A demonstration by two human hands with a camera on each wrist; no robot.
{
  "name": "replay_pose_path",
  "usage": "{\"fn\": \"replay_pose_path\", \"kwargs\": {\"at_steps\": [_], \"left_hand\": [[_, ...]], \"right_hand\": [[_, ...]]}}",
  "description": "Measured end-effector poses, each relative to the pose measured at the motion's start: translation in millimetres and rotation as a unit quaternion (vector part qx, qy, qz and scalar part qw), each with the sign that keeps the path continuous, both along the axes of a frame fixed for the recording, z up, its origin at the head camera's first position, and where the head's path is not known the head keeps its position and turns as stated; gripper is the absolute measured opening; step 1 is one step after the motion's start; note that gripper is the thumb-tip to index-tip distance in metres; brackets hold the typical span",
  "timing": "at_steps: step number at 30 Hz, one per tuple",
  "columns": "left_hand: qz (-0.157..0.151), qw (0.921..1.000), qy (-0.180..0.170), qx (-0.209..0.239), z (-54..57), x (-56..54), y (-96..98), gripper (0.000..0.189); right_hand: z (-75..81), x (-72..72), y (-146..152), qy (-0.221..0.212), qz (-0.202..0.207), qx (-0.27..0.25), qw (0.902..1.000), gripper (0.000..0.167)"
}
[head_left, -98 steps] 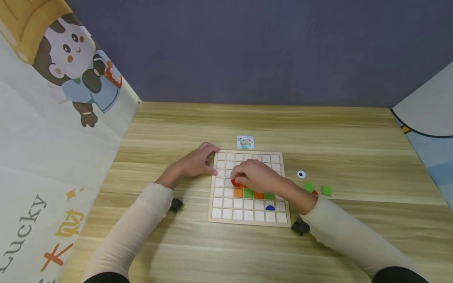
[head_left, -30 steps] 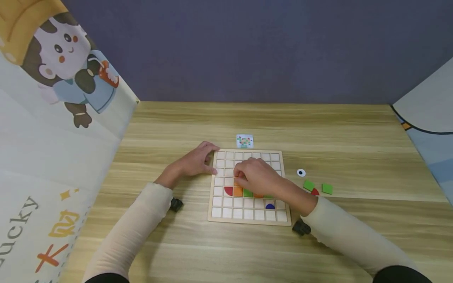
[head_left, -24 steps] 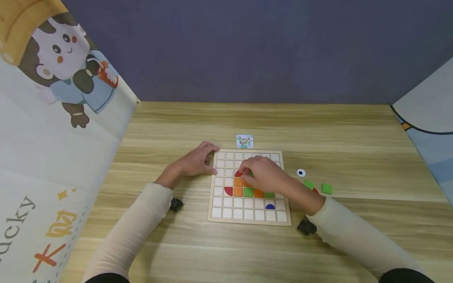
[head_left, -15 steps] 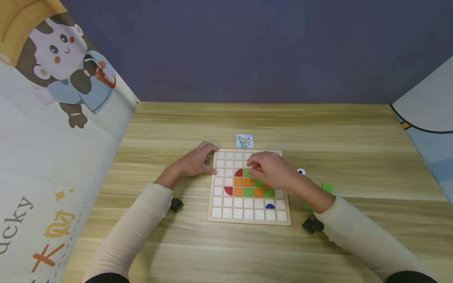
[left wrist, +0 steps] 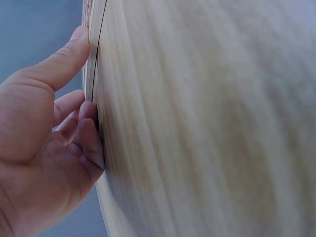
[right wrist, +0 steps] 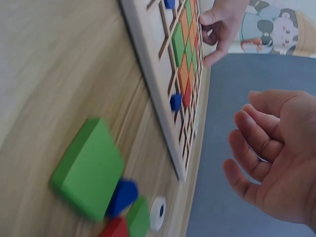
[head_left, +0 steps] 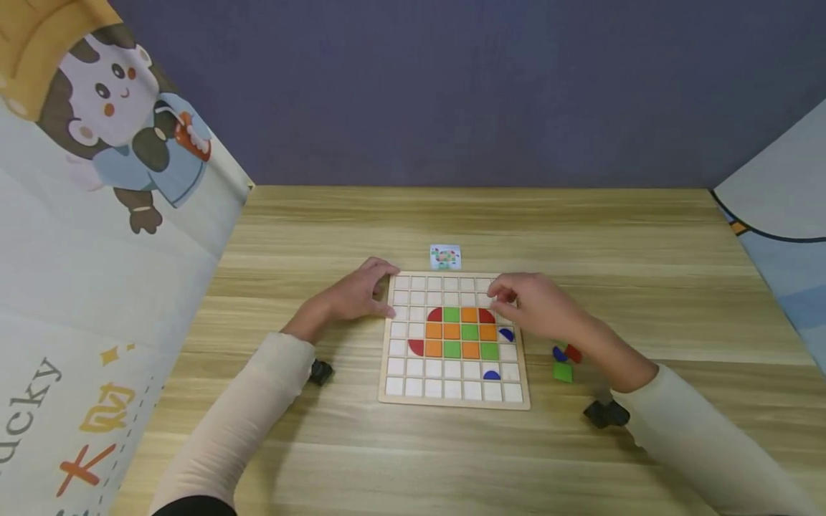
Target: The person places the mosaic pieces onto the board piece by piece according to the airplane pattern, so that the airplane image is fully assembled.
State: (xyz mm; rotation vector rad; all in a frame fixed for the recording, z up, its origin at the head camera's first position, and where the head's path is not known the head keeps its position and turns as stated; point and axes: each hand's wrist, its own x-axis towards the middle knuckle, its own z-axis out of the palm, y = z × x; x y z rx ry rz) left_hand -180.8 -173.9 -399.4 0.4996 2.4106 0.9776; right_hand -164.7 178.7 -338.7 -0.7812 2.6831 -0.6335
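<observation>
A wooden grid board (head_left: 454,406) lies on the table, bearing a block of orange and green square tiles (head_left: 452,332). Red quarter-round tiles sit at the block's upper left (head_left: 435,315), upper right (head_left: 487,316) and lower left (head_left: 416,348). Two blue half-round tiles lie on the board, one (head_left: 507,335) on the right and one (head_left: 492,375) lower down. My left hand (head_left: 353,292) touches the board's left edge with thumb and fingertips. Over the board's upper right edge, my right hand (head_left: 542,307) hovers with loosely bent fingers; in the right wrist view this hand (right wrist: 281,153) holds nothing.
Right of the board lie loose tiles: green (head_left: 563,372), blue (head_left: 559,354) and red (head_left: 573,353). The right wrist view adds another green tile (right wrist: 138,217) and a white eye disc (right wrist: 157,214). A small pattern card (head_left: 445,256) lies behind the board.
The right hand held a red tile over the board's middle; a red tile now lies at the block's lower left. That hand has moved right, uncovering the block. The left hand stays put.
</observation>
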Motion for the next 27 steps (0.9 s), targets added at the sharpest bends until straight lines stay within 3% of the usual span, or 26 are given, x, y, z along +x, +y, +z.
{"fn": "replay_pose_path", "kwargs": {"at_steps": [11,16,27], "left_hand": [[-0.003,0.9999,0.01,0.0,0.1,0.4,-5.6,0.082],[0.0,1.0,0.003,0.001,1.2,1.0,-6.1,0.082],[0.015,0.9999,-0.001,-0.004,0.7,-4.2,-21.3,0.082]], "right_hand": [[-1.2,7.0,36,0.035,-0.005,0.02,0.9992,0.015],[-5.9,11.6,56,0.034,-0.016,0.042,0.9984,0.014],[-16.8,2.9,75,-0.003,-0.051,0.059,0.9969,0.017]]}}
